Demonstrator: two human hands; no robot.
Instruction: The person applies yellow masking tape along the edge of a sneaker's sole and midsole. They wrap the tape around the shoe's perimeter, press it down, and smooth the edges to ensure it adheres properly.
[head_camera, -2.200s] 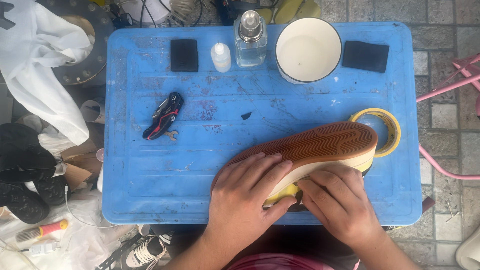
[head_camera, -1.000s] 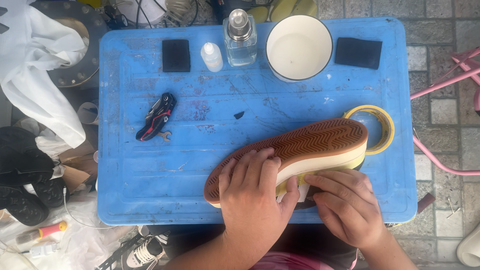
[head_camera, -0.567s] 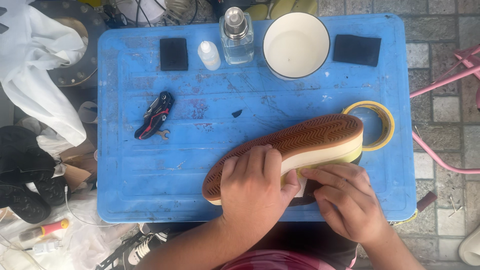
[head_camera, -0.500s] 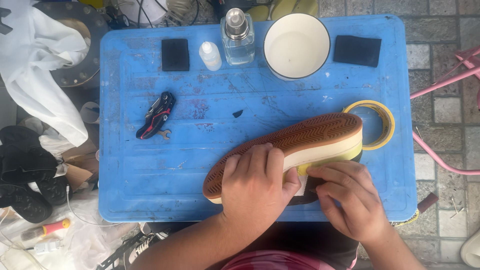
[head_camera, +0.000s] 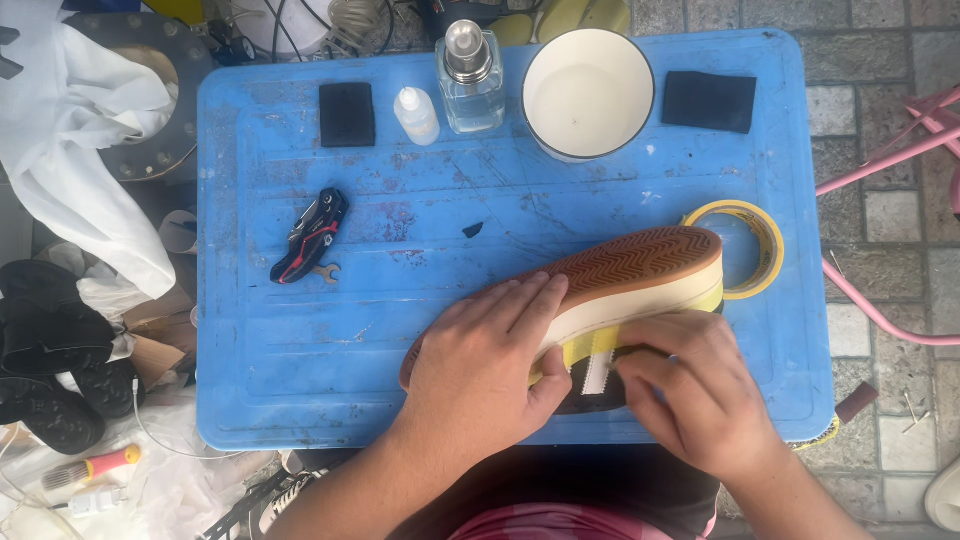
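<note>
A sneaker (head_camera: 640, 275) lies on its side on the blue plastic table (head_camera: 300, 340), its brown ribbed sole facing up and its cream midsole edged with yellow tape. My left hand (head_camera: 485, 375) presses flat on the heel half of the sole and holds the shoe down. My right hand (head_camera: 700, 390) rests against the dark upper with white stripes, fingers curled on the taped edge below the toe half. A roll of yellow tape (head_camera: 750, 250) lies just behind the toe.
At the table's back stand a white bowl (head_camera: 587, 93), a clear glass bottle (head_camera: 470, 75), a small white dropper bottle (head_camera: 415, 115) and two black sponges (head_camera: 347, 113). A red and black folding tool (head_camera: 310, 235) lies left. White cloth and black shoes sit left of the table.
The shoe has tilted slightly, and my right hand has slid along the taped midsole edge. My left hand has stayed pressed on the sole.
</note>
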